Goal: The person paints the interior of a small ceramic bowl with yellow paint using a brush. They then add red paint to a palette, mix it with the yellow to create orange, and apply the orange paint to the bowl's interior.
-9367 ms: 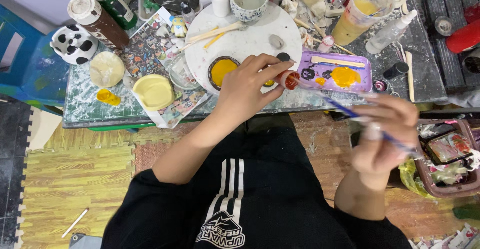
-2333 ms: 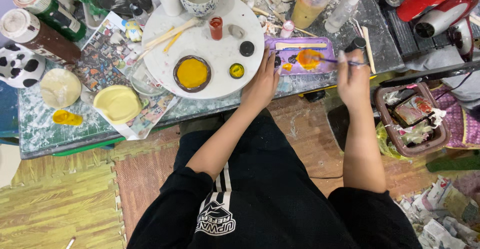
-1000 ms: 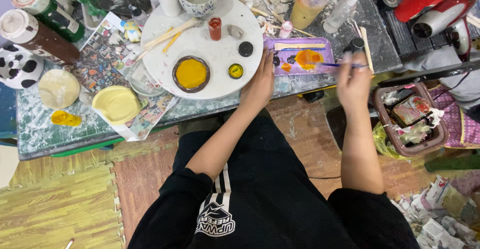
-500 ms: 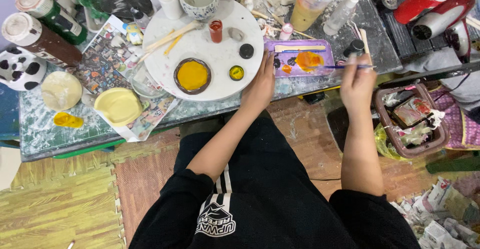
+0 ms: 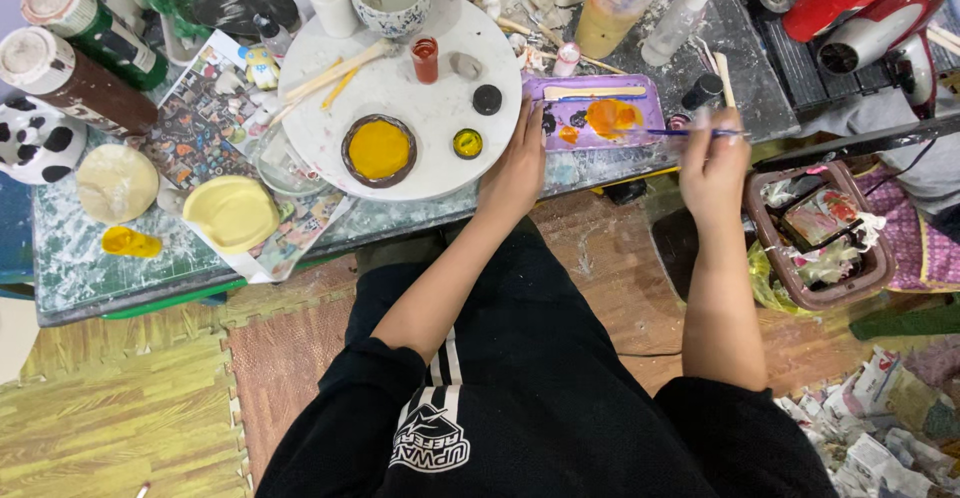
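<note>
I see my right hand pinched shut on a thin paintbrush, its tip over the orange paint in the purple palette tray near the table's front edge. My left hand, fingers loosely together, steadies the tray's left end.

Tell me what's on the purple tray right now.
On the purple tray: an orange paint blob, dark dabs, a pale stick, and the brush tip from the right hand. The left hand hides its left edge.
</note>
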